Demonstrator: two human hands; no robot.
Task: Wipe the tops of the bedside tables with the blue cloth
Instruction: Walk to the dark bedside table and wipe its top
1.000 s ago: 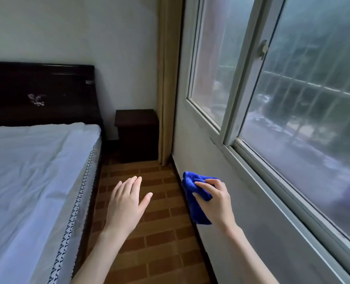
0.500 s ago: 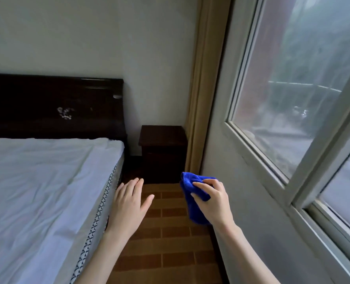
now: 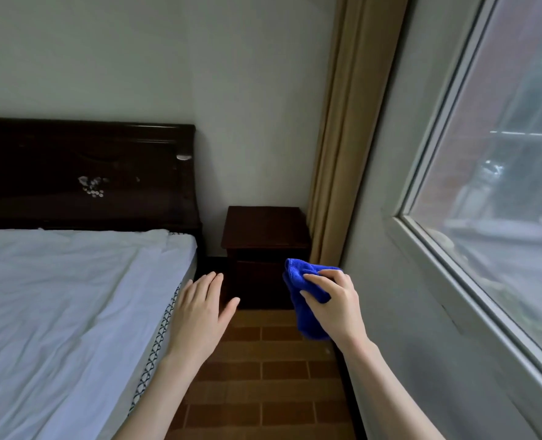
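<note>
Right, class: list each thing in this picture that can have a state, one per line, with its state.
Blue cloth: bunched, held off the floor.
Right hand: closed on the cloth.
Left hand: open, flat, empty.
Bedside table: top bare, cloth not on it.
Curtain: drawn aside.
Window: shut.
Bed: sheet on, wrinkled.

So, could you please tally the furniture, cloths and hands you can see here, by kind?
Beds: 1, the bed
Bedside tables: 1, the bedside table
Blue cloths: 1, the blue cloth, gripped in the right hand
Hands: 2, counting the open left hand
Total: 5
</note>
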